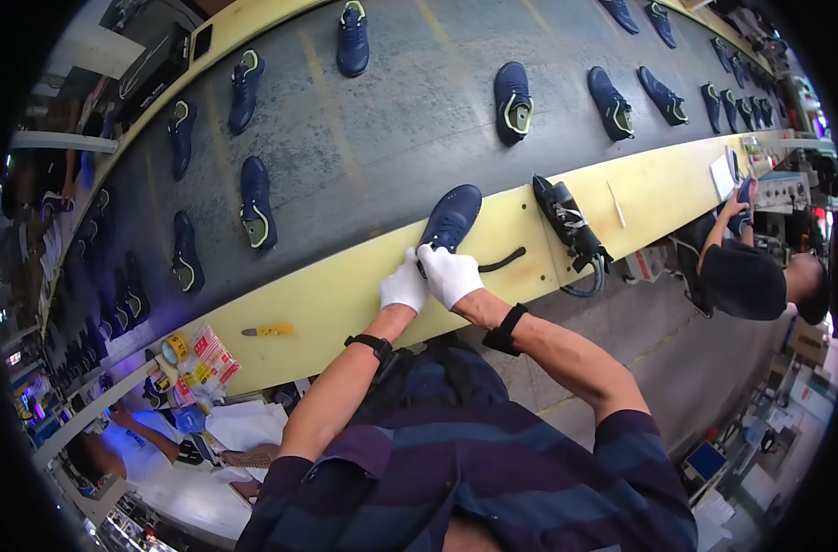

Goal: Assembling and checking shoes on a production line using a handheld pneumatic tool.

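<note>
A dark navy lace-up sneaker [456, 213] rests with its toe pointing away, over the seam between the yellow ledge and the dark conveyor. Both of my hands wear white gloves and meet at its heel end. My left hand [405, 284] is closed on the left side of the heel. On the right side of the collar my right hand [452, 275] is closed too, its fingers pinching the edge. The gloves hide the heel and most of the opening. A thin black rod-like piece [503, 260] lies on the ledge just right of my right hand.
On the conveyor [382, 138] sit several more navy sneakers, one of them [514, 103] ahead to the right. A black tool with a hose [571, 221], a white stick [617, 204] and a yellow-handled knife [268, 330] lie on the ledge. Co-workers sit at right [750, 276] and lower left.
</note>
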A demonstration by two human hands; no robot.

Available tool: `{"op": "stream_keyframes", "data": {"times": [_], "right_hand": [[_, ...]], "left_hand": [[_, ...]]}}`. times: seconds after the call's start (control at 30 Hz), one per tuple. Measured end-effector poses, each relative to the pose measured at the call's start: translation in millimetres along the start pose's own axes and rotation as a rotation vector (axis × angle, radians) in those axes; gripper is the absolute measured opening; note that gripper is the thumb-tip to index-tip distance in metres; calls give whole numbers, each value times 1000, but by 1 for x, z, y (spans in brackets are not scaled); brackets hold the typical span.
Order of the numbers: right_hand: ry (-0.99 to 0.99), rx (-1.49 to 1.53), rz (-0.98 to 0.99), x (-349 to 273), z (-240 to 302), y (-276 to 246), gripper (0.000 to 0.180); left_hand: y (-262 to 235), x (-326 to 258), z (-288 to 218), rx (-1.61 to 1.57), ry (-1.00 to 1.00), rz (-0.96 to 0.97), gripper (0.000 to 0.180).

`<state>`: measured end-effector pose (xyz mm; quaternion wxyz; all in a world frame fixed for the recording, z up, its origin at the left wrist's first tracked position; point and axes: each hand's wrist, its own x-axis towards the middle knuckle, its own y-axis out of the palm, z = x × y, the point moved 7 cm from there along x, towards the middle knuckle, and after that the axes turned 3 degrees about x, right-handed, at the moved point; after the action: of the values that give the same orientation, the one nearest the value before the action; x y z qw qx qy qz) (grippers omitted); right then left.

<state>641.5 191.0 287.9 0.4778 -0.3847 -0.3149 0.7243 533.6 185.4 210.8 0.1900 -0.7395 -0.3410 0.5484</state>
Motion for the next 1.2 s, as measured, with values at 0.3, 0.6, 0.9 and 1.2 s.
{"op": "stream_keyframes", "data": {"times": [0.3, 0.6, 0.9, 1.2], "right_hand": [[31, 44, 99, -30, 3, -2, 36], [181, -152, -798, -55, -182, -174, 28], [459, 115, -194, -29, -272, -136, 49], [257, 160, -22, -50, -88, -138, 41]], "left_hand": [[-7, -11, -6, 61, -6, -188, 66], [5, -52, -61, 357, 170, -452, 103], [-2, -38, -76, 551, 315, -492, 114], [26, -35, -74, 514, 266, -570, 105]]}}
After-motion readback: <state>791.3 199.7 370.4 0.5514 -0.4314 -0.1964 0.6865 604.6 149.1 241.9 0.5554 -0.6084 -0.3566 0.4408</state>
